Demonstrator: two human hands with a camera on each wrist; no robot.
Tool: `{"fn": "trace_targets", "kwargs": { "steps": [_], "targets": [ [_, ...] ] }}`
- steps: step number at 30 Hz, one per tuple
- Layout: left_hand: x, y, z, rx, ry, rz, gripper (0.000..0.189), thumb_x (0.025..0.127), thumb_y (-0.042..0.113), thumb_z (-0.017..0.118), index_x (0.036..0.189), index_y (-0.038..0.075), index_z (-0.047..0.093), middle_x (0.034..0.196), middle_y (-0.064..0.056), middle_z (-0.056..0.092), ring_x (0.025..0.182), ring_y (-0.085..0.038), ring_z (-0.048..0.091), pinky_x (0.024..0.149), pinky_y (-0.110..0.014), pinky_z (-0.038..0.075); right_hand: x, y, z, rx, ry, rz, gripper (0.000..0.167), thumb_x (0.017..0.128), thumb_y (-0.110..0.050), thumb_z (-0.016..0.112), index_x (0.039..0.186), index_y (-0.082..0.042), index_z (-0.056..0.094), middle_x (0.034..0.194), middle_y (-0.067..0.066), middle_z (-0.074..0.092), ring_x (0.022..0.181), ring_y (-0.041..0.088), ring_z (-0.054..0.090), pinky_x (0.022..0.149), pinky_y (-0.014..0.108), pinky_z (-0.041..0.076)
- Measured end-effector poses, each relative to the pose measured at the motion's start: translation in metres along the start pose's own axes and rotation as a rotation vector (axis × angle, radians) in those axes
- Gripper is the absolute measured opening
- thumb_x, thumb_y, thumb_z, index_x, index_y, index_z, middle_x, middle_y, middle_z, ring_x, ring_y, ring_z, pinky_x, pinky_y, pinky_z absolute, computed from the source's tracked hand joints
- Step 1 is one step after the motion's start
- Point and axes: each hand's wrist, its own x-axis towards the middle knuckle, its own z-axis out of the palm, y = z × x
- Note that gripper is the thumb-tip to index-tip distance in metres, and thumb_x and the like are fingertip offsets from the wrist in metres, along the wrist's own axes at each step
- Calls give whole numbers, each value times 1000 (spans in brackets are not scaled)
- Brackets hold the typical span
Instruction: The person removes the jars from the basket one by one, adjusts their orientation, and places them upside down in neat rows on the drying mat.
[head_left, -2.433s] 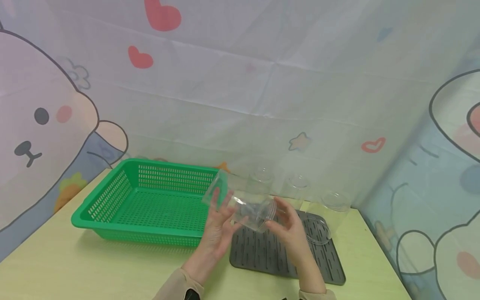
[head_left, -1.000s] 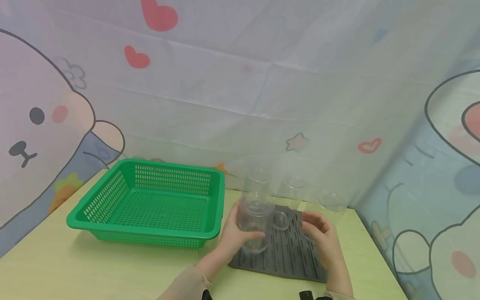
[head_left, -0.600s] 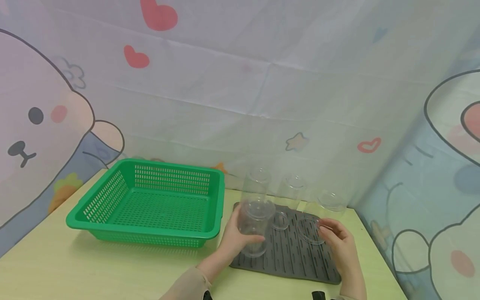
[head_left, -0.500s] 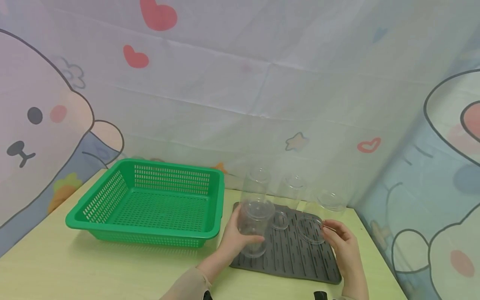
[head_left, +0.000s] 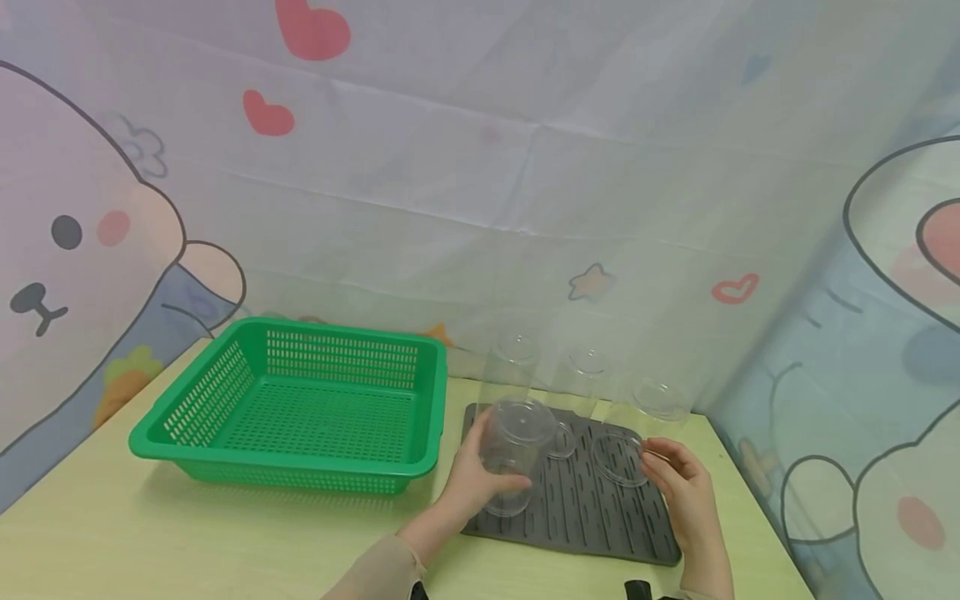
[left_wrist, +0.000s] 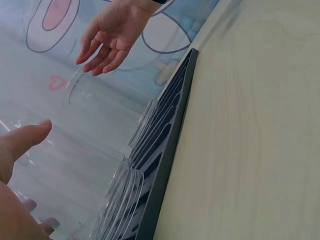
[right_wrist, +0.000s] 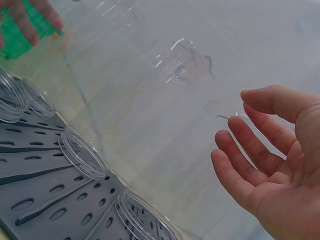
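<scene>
On the grey ridged mat (head_left: 570, 533), a clear cup (head_left: 517, 425) stands upside down, rim on the mat. My left hand (head_left: 472, 479) holds it from the left, thumb in front and fingers round its far side. To the right, my right hand (head_left: 686, 483) is in the air with fingers loosely bent and nothing between them, as the right wrist view shows. Nearest to it is a wider upside-down clear cup (head_left: 660, 400); whether the fingertips touch its wall cannot be told. Two more clear cups, one at the back left (head_left: 514, 350) and one in the middle (head_left: 587, 362), stand behind.
A green slotted basket (head_left: 285, 462) sits to the left of the mat on the pale wooden table (head_left: 247, 542). A patterned cloth backdrop (head_left: 450, 167) rises close behind the cups. The see-through cup walls are hard to make out.
Earlier both hands held the cup tilted above the mat. It then came down upside down onto the mat in my left hand, while my right hand let go and moved right.
</scene>
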Motion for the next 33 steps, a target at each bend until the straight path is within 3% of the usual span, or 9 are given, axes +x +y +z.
{"fn": "trace_targets", "kwargs": {
  "steps": [9, 15, 21, 24, 26, 29, 33],
  "targets": [
    [1, 0, 1, 20, 13, -31, 109, 67, 8, 89, 155, 17, 25, 155, -18, 33, 142, -45, 28, 109, -66, 30, 1, 1, 1, 3, 5, 10, 24, 97, 1, 56, 104, -18, 67, 102, -11, 68, 97, 2, 67, 82, 16, 55],
    [-1, 2, 1, 72, 26, -1, 116, 67, 12, 90, 157, 13, 17, 158, -19, 28, 144, -44, 26, 111, -65, 29, 2, 2, 2, -8, 8, 18, 23, 97, 1, 55, 104, -18, 66, 102, -11, 67, 96, 1, 66, 82, 16, 55],
    [-6, 15, 2, 112, 62, 34, 132, 63, 17, 92, 159, 20, 2, 162, -19, 16, 147, -44, 18, 112, -67, 25, 3, -2, 4, -46, -10, 43, 17, 98, -4, 55, 108, -14, 66, 102, -13, 66, 97, 0, 65, 82, 16, 55],
    [-9, 24, 1, 144, 79, 59, 134, 62, 21, 93, 159, 22, 1, 163, -16, 13, 148, -43, 18, 112, -67, 25, 3, -7, 7, -69, -19, 47, 16, 99, -6, 56, 110, -13, 65, 102, -13, 66, 98, -1, 65, 82, 16, 55],
    [-12, 31, -2, 172, 91, 79, 129, 62, 24, 93, 158, 22, 7, 162, -15, 18, 147, -42, 22, 111, -66, 28, 2, -12, 10, -90, -24, 52, 15, 99, -8, 57, 111, -13, 65, 103, -15, 65, 97, -2, 65, 82, 16, 54],
    [-15, 40, -10, 231, 96, 147, 111, 64, 25, 92, 153, 15, 27, 157, -15, 31, 142, -40, 33, 108, -63, 35, 1, -18, 16, -125, -22, 54, 16, 98, -9, 58, 113, -7, 63, 102, -15, 65, 97, -2, 65, 84, 16, 54],
    [-17, 52, -25, 350, 76, 296, 75, 73, 28, 86, 138, 10, 52, 146, -14, 46, 134, -39, 43, 104, -61, 41, -1, -28, 28, -226, 23, 30, 26, 97, -11, 60, 117, 5, 58, 99, -19, 65, 95, -4, 63, 83, 14, 53]
  ]
}}
